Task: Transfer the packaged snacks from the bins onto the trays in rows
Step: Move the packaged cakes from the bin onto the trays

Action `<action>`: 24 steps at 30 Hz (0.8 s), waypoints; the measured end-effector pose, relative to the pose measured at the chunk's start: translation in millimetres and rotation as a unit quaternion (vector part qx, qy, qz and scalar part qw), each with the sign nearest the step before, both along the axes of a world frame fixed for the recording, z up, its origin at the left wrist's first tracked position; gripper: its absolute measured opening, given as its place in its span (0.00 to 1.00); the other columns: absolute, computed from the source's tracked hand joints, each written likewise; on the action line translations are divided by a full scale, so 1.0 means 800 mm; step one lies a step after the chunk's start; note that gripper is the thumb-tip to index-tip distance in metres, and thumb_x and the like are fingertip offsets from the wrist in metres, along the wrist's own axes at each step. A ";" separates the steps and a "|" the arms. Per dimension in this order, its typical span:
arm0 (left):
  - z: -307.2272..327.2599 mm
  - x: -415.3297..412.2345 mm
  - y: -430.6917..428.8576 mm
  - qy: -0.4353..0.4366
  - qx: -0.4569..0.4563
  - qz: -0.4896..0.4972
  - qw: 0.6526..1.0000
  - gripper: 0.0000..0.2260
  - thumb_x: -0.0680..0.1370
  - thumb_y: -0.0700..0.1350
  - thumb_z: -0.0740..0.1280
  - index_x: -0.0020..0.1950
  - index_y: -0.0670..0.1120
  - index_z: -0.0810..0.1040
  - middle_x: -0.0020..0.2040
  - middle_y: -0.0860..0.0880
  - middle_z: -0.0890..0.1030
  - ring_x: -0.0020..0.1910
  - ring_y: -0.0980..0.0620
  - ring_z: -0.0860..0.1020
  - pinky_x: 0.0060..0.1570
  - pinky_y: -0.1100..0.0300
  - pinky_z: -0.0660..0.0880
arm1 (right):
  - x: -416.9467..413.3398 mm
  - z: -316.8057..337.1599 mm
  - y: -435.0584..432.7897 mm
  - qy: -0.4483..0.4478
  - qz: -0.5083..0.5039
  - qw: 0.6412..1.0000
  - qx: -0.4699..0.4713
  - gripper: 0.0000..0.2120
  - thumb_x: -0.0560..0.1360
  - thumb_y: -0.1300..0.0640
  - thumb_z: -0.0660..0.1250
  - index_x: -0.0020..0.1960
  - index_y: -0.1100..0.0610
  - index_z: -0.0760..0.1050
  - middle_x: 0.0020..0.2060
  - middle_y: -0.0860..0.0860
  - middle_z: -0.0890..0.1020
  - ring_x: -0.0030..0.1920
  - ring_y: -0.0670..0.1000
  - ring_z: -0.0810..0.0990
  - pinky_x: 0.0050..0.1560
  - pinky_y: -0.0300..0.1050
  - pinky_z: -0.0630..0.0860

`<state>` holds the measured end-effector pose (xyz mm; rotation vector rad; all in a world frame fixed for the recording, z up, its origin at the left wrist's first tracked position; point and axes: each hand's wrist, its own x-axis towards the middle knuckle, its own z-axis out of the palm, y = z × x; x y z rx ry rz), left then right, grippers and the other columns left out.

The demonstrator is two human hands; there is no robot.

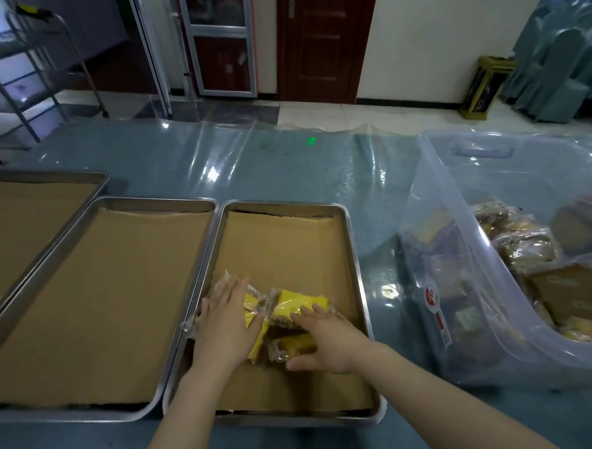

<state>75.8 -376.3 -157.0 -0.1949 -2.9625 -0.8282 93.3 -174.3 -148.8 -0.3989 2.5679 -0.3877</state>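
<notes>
Several clear-wrapped snack packs with yellow labels (293, 301) lie in a loose heap on the cardboard liner of the right metal tray (356, 255). My left hand (226, 325) lies flat on the left packs, fingers straight. My right hand (323, 341) rests on the right packs, fingers spread and thumb out to the side. More packaged snacks (525, 246) fill the clear plastic bin (459, 222) at the right.
A middle tray (96, 296) and a far-left tray (19, 211), both cardboard-lined, hold nothing. Clear plastic sheeting covers the blue table (284, 163). A metal cart (23, 77) stands back left; doors and covered chairs lie beyond.
</notes>
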 end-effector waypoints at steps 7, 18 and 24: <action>0.047 0.010 0.042 0.035 0.004 -0.049 0.998 0.29 0.78 0.55 0.62 0.76 0.54 0.54 0.77 0.53 0.54 0.75 0.54 0.48 0.71 0.53 0.43 | -0.004 0.050 0.034 0.086 -0.034 0.993 -0.068 0.35 0.76 0.39 0.62 0.76 0.52 0.55 0.76 0.51 0.60 0.76 0.54 0.51 0.73 0.56 0.56; 0.165 0.015 0.168 0.158 -0.020 -0.091 0.983 0.29 0.76 0.50 0.65 0.75 0.53 0.58 0.76 0.53 0.57 0.75 0.56 0.49 0.70 0.56 0.42 | 0.020 0.214 0.169 0.269 -0.043 0.955 -0.116 0.31 0.76 0.46 0.66 0.75 0.51 0.60 0.76 0.49 0.60 0.76 0.50 0.52 0.71 0.41 0.50; 0.195 0.035 0.261 0.178 0.008 -0.105 0.978 0.26 0.77 0.51 0.64 0.74 0.54 0.60 0.74 0.55 0.60 0.73 0.61 0.50 0.70 0.58 0.41 | 0.037 0.233 0.299 0.289 -0.038 0.954 -0.064 0.29 0.77 0.44 0.63 0.74 0.50 0.61 0.74 0.47 0.63 0.74 0.47 0.57 0.71 0.40 0.53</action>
